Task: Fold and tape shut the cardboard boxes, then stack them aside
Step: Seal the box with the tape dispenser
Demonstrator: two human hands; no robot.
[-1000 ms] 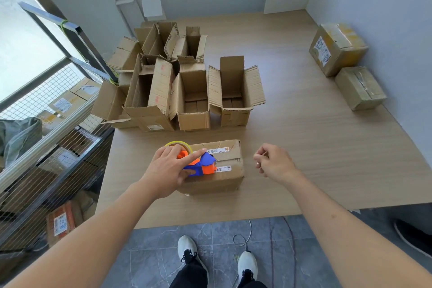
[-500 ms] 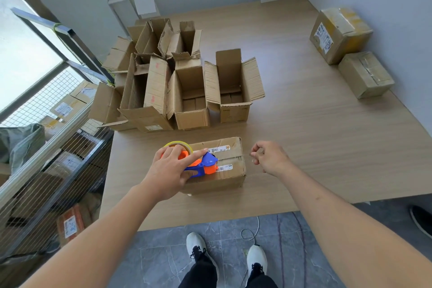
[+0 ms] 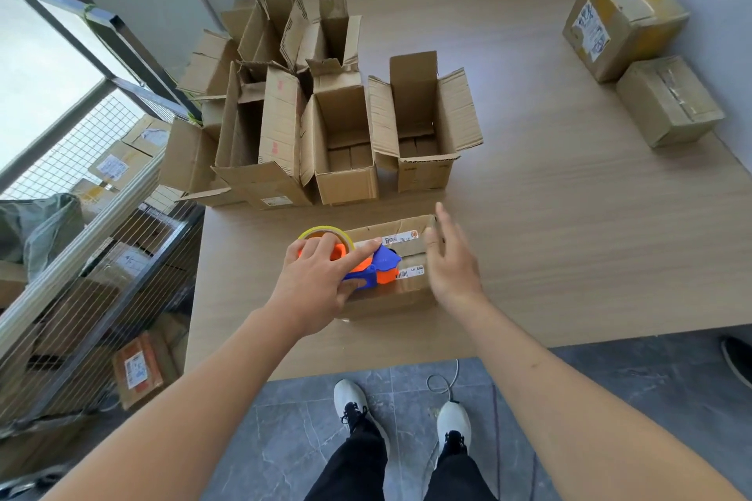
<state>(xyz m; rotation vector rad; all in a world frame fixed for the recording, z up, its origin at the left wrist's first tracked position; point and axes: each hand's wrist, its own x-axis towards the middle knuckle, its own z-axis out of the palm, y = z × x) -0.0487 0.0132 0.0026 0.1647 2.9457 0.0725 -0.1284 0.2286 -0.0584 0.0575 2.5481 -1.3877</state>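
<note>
A small closed cardboard box [image 3: 403,293] lies near the front edge of the wooden table [image 3: 569,236]. My left hand [image 3: 321,285] grips an orange and blue tape dispenser [image 3: 374,268] with a yellow tape roll, pressed on the box's top at its left end. My right hand [image 3: 451,260] is at the box's right end with straight fingers; contact with the box is unclear. Behind stand several open boxes [image 3: 337,142] with raised flaps. Two taped boxes, a larger one [image 3: 618,20] and a smaller one [image 3: 667,102], sit at the far right by the wall.
A wire-mesh rack [image 3: 81,277] with parcels runs along the table's left side, below a window. A wall bounds the table on the right. My feet in white shoes [image 3: 451,423] stand on grey floor tiles under the front edge.
My right hand has opened from loosely curled and moved left to the box's right end. My left hand and the dispenser stay put on the box.
</note>
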